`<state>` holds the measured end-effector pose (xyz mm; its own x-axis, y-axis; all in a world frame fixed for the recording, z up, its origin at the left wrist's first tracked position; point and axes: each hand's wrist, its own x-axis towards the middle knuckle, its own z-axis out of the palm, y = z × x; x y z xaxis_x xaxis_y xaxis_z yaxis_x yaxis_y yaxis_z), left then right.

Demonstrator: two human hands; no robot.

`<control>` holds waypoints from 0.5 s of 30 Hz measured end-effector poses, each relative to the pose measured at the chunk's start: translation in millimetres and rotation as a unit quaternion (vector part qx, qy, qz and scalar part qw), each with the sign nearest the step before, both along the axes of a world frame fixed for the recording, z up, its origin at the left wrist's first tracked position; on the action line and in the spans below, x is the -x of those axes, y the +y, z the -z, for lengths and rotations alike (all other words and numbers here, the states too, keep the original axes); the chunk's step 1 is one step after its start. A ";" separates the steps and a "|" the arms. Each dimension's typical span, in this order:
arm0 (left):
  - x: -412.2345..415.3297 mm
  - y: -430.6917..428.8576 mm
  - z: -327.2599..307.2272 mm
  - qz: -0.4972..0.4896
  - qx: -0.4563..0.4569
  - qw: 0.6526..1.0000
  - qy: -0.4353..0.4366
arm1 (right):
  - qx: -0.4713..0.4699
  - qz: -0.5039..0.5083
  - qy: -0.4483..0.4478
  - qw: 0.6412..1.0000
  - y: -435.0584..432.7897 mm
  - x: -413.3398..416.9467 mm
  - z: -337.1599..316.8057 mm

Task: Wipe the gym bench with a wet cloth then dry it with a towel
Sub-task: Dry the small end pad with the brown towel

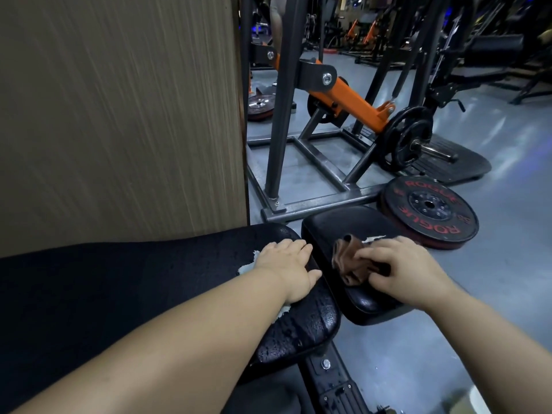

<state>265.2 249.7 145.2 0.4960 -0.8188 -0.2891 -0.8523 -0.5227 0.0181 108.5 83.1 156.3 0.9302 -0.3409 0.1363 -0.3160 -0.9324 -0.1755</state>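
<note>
Head view: the desk is a black padded gym one in two parts, a long pad running in from the left and a shorter seat pad just beyond its end, with a narrow gap between them. Water beads glisten on the long pad's end and right edge.

The left hand lies flat near the end of the long pad, its fingers straight and together, pressing down on a pale wet cloth. Only frayed edges of the cloth peek out from under the palm and wrist.

The right hand rests on the middle of the seat pad. Its fingers are curled and grip a crumpled brown towel, which bunches up against the pad on the side toward the left hand.

A wood-grain panel stands along the long pad's far edge. On the grey floor past the seat pad's far corner lies a black weight plate with red lettering. Behind it stands a steel-framed machine with an orange arm.
</note>
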 end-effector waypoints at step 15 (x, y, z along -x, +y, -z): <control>0.4 -1.3 8.6 -0.001 0.028 0.999 0.020 | 0.017 0.021 -0.075 0.997 21.6 -21.9 30.0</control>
<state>264.8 248.3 136.7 0.4862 -0.8334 -0.2627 -0.8496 -0.5211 0.0810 130.4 104.7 126.3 0.8838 -0.3713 0.2846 -0.3272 -0.9254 -0.1913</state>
